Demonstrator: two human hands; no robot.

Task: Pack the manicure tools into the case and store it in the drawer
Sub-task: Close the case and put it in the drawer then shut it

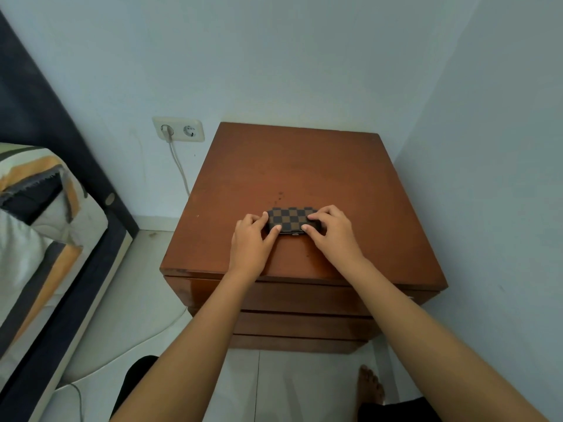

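Observation:
A small case [291, 220] with a brown and black checker pattern lies closed on top of a brown wooden nightstand [304, 178], near its front edge. A metal clasp shows at the case's front side. My left hand [251, 242] grips the case's left end, fingers on top and thumb at the front. My right hand [330, 231] grips its right end the same way. No manicure tools are in sight. The drawers [301, 300] below the top are closed.
A bed with a patterned cover [39, 226] and dark frame stands to the left. A wall socket [179, 129] with a white cable plugged in sits behind the nightstand's left side. The cable runs down across the tiled floor. A wall is close on the right. My bare foot [370, 386] is on the floor.

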